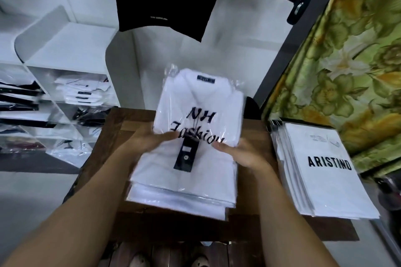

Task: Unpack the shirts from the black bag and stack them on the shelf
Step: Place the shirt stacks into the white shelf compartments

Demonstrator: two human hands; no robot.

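Over brown wooden counter (121,123) — white plastic-wrapped shirt (195,102) held tilted above stack of wrapped shirts (173,193).
Left hand (152,140) and right hand (236,151) pinch its sides; advise lowering flat, edges squared.

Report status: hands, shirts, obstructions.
Left hand, right hand both grip packaged NH Fashion shirt, tilted up off white shirt stack on wooden table. Shelf left, nothing blocking. Black bag unseen.
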